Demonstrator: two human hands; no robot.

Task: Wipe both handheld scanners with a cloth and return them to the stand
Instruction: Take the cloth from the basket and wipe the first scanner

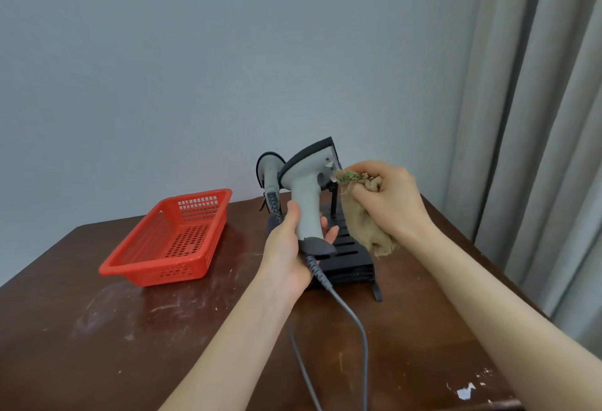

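My left hand (293,247) grips the handle of a grey handheld scanner (308,189) and holds it upright above the black stand (350,254). Its grey cable (355,322) trails down toward the table's front edge. My right hand (387,199) clutches a bunched tan burlap cloth (365,221), whose frayed end touches the scanner's head just below its front window. A second grey scanner (270,176) sits behind on the stand's left side, partly hidden by the held one.
An empty red plastic basket (169,241) stands left of the stand on the brown wooden table (114,329). A grey wall is behind, and a grey curtain (537,117) hangs at the right beside the table's right edge.
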